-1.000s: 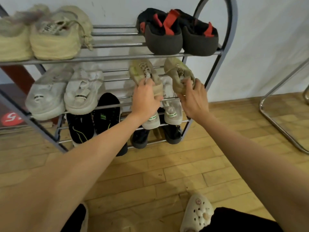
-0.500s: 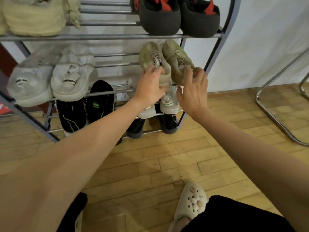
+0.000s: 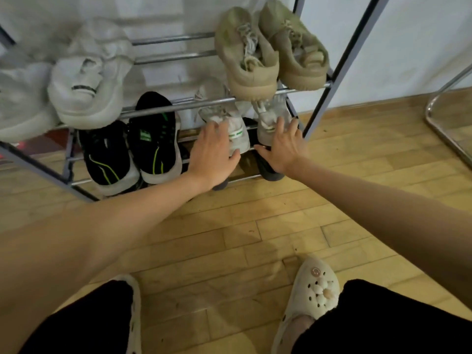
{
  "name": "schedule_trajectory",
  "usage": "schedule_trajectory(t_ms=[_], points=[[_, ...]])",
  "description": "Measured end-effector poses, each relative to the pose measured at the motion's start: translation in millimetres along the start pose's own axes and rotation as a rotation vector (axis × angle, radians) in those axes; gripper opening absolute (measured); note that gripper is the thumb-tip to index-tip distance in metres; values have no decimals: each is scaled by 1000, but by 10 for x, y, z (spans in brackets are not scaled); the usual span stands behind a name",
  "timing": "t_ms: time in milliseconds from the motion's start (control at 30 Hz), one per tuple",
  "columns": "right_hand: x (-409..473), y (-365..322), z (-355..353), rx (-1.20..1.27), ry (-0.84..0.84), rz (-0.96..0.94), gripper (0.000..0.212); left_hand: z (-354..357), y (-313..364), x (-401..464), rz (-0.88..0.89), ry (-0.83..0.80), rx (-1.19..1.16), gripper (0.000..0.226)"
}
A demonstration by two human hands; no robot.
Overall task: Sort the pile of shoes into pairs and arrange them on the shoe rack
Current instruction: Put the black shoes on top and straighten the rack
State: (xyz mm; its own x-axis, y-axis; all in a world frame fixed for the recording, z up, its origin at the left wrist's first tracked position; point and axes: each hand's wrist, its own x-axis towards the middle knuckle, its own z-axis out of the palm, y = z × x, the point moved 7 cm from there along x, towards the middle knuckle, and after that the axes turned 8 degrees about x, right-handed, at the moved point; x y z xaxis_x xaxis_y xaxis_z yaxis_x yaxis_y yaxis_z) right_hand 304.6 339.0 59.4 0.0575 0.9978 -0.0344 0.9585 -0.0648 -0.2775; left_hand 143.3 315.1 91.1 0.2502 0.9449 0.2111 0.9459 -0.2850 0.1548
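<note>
— Where are my hands?
— Both arms reach forward and down, bare to the elbow. My left hand lies flat, fingers straight and spread, thumb out to the right.
— And the right?
— My right hand mirrors it, palm down, fingers fanned, thumb pointing left.

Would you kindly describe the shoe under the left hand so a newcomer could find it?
Start at the metal shoe rack and find the olive pair at its right end. One shelf below, the left hand rests on a white sneaker; unlike the black pair beside it, its heel carries a green stripe.
</note>
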Motion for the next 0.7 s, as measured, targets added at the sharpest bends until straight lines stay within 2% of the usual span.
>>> schedule_trajectory(t_ms=[67, 133, 267, 400, 500, 600, 700], points=[[38, 21, 23, -8, -8, 57, 94, 133, -84, 109, -156, -59, -118, 64], [97, 51, 31, 38, 0, 103, 93, 314, -114, 191, -232, -143, -192, 79], [221, 149, 49, 135, 50, 107, 67, 600, -190, 288, -326, -252, -257, 90], [233, 307, 85, 93, 105, 38, 56, 637, -211, 321, -317, -156, -338, 74], [225, 408, 80, 88, 138, 14, 58, 593, -123, 326, -285, -77, -396, 61], [240, 410, 92, 99, 137, 27, 56, 570, 4, 375, -246, -41, -423, 58], [252, 412, 104, 110, 131, 24, 55, 641, 129, 431, -206, -75, -437, 59]])
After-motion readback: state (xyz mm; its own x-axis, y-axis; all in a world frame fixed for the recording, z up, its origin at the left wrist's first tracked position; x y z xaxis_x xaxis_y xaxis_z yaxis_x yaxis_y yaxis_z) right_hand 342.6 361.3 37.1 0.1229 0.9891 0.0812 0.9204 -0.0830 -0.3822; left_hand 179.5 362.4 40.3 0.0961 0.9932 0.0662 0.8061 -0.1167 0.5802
